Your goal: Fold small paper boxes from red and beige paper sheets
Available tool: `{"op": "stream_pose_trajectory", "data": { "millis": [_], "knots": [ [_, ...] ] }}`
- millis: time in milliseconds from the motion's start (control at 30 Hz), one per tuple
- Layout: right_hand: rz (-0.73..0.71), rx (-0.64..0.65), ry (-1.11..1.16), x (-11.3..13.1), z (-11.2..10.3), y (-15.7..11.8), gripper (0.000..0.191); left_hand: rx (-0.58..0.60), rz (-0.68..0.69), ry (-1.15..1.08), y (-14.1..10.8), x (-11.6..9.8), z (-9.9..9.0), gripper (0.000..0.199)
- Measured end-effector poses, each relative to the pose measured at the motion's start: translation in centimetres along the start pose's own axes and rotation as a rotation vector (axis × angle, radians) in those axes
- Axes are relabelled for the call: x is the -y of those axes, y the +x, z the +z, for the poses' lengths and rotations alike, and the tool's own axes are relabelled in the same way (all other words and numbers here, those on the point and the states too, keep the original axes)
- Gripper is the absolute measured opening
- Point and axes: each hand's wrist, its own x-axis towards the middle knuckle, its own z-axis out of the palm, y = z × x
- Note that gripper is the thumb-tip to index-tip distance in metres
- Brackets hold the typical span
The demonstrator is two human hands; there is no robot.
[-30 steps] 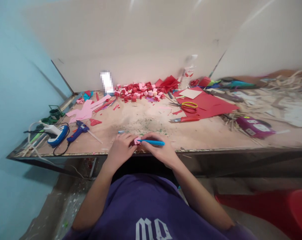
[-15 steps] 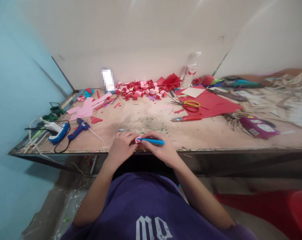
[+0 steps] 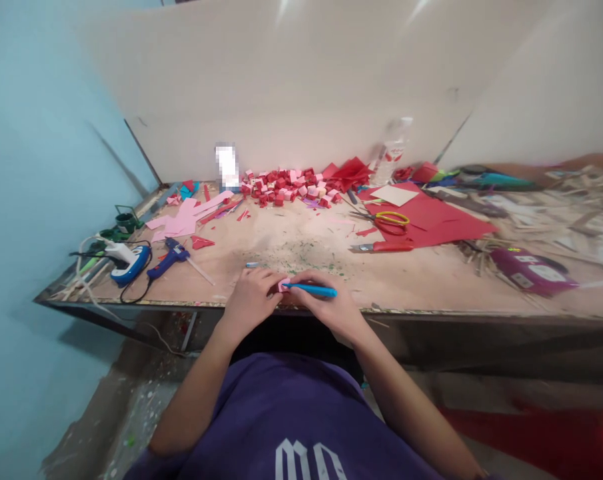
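Near the table's front edge, my left hand (image 3: 251,293) is closed on a small pink and red paper cube (image 3: 282,285), pinched at the fingertips. My right hand (image 3: 326,300) grips a blue pen (image 3: 315,290), its tip at the cube's pink face. The pen lies tilted, its back end pointing right. Just beyond my left fingers rests a small pale blue cap (image 3: 252,265). Farther back is a heap of red and pink paper cubes (image 3: 291,185).
At left are a blue glue gun (image 3: 168,259), a power strip (image 3: 131,265) and pink paper strips (image 3: 184,219). Right of centre lie yellow-handled scissors (image 3: 388,220), a red-handled cutter (image 3: 384,247) and red paper sheets (image 3: 446,223). A purple package (image 3: 534,271) and a clear bottle (image 3: 392,152) stand nearby.
The whole view has shifted slightly, so the table appears farther right and a little lower. Both hands keep hold of the cube and pen, with the pen tip still at the cube.
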Motion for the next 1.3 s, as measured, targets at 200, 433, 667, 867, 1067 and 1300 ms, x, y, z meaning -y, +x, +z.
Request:
{"op": "stream_pose_trajectory", "data": {
  "millis": [200, 433, 667, 867, 1067, 1300],
  "knots": [
    [0.005, 0.013, -0.025, -0.02, -0.04, 0.09, 0.011, 0.002, -0.001, -0.005, 0.01, 0.29, 0.28, 0.022],
    [0.013, 0.013, -0.011, 0.21, -0.03, 0.07, 0.010, -0.006, -0.007, 0.004, 0.00, 0.10, 0.14, 0.025],
    [0.010, 0.006, -0.038, 0.22, 0.06, 0.11, 0.012, -0.006, 0.005, 0.000, 0.02, 0.03, -0.06, 0.023],
    [-0.014, 0.006, -0.078, 0.17, 0.11, -0.05, 0.012, -0.002, 0.005, -0.003, 0.03, 0.11, -0.01, 0.023],
    [-0.004, -0.002, -0.027, 0.19, 0.17, -0.17, 0.010, -0.008, 0.009, -0.020, -0.02, 0.04, 0.15, 0.022],
    [-0.010, 0.014, -0.079, 0.40, 0.05, -0.01, 0.010, -0.014, 0.018, -0.030, -0.12, 0.04, 0.08, 0.023]
  ]
}}
